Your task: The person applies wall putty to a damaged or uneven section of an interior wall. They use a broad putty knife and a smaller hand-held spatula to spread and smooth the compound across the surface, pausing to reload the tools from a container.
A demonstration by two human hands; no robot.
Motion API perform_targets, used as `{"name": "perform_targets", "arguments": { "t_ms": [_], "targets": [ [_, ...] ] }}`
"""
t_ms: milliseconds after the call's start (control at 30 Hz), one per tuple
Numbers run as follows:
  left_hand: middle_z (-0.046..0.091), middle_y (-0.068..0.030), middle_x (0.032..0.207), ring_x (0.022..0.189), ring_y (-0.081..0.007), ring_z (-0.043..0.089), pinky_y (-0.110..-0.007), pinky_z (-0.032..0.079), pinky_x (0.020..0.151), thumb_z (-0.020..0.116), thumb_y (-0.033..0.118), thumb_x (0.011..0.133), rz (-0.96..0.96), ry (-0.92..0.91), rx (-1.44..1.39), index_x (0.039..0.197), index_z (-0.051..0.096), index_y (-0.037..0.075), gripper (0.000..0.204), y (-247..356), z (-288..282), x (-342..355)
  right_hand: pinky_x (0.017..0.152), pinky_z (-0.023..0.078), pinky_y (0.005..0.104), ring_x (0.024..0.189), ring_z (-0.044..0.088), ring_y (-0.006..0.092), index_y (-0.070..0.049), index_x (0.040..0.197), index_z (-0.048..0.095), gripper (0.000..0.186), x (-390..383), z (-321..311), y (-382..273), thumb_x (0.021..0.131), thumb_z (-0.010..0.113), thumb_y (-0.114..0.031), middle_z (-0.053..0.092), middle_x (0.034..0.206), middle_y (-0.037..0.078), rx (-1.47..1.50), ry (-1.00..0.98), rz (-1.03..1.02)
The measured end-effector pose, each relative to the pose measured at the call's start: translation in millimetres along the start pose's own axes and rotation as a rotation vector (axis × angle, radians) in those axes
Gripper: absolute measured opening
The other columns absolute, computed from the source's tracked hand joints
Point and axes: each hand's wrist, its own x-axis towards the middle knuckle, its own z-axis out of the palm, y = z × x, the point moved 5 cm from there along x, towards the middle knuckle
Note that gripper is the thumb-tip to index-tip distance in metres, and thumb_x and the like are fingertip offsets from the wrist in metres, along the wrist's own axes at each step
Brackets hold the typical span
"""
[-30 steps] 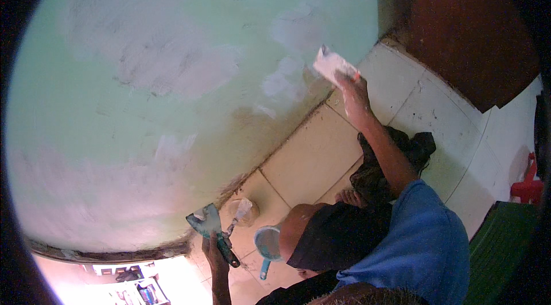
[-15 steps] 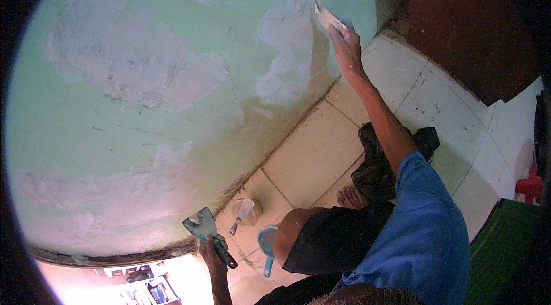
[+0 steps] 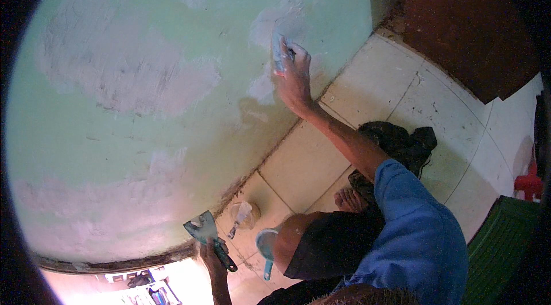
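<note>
My right hand (image 3: 297, 78) presses a flat, pale blue putty spreader (image 3: 278, 52) against the green wall (image 3: 189, 35), beside a whitish patch of filler (image 3: 281, 18). The fingers close around the spreader, whose far side is hidden. Low on the left, my left hand (image 3: 213, 253) grips the dark handle of a wide putty knife (image 3: 202, 227); some pale filler lies on its blade. Near that hand on the floor stands a round tub (image 3: 251, 216) with a small spatula (image 3: 241, 213) in it. A light blue dipper (image 3: 267, 243) with a handle sits beside my knee.
Pale floor tiles (image 3: 313, 156) meet the wall along a dirty edge. A crumpled black bag or cloth (image 3: 402, 141) lies by my foot. A brown panel (image 3: 465, 24) stands at the far right, with a green ribbed object (image 3: 496, 253) and a red item (image 3: 528, 185) below it.
My right hand has moved left and downward in the picture along the wall, and the spreader has turned to lie flat on it. My left hand with the putty knife has barely moved.
</note>
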Motion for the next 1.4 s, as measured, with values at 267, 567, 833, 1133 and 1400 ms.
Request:
{"name": "perform_targets", "arguments": {
  "t_ms": [267,567,833,1133,1400],
  "targets": [
    [0.061,-0.0104,0.075,0.057,-0.0148,0.057,-0.027,0.046,0.051,0.049,0.024,0.100,-0.018,-0.021,0.005,0.103,0.051,0.002,0.022,-6,-5,0,0.100,0.037,0.0412,0.115,0.044,0.0358,-0.009,0.141,0.047,0.062,66,-46,49,0.082,0.053,0.009,0.046,0.120,0.020,-0.160,0.053,0.160],
    [0.061,-0.0090,0.076,0.059,-0.0137,0.057,-0.026,0.046,0.052,0.049,0.025,0.100,0.015,-0.047,0.021,0.103,0.052,0.002,0.023,-16,-12,5,0.096,0.040,0.0422,0.115,0.047,0.0360,-0.005,0.133,0.053,0.054,39,-47,13,0.081,0.049,0.010,0.050,0.115,0.018,-0.028,-0.073,0.035],
    [0.061,-0.0088,0.076,0.059,-0.0134,0.057,-0.026,0.047,0.052,0.049,0.024,0.100,-0.007,-0.019,0.011,0.104,0.053,0.002,0.023,-5,-5,-2,0.097,0.040,0.0411,0.116,0.045,0.0349,-0.004,0.132,0.053,0.055,69,-44,34,0.079,0.051,0.012,0.048,0.121,0.017,-0.128,0.061,0.044],
    [0.061,-0.0091,0.076,0.059,-0.0137,0.057,-0.026,0.047,0.052,0.049,0.023,0.100,-0.016,-0.020,-0.010,0.105,0.052,0.002,0.022,-7,-6,-2,0.092,0.041,0.0467,0.110,0.048,0.0365,-0.009,0.134,0.053,0.067,45,-24,3,0.071,0.067,0.006,0.052,0.122,0.016,-0.160,0.044,-0.171],
    [0.061,-0.0088,0.076,0.059,-0.0137,0.057,-0.026,0.048,0.053,0.048,0.023,0.100,-0.034,-0.014,-0.046,0.107,0.052,0.002,0.022,-12,-8,1,0.096,0.040,0.0425,0.111,0.047,0.0352,-0.010,0.141,0.049,0.079,28,-34,-1,0.067,0.067,0.011,0.051,0.123,0.015,-0.122,-0.021,-0.200]
  ]
}}
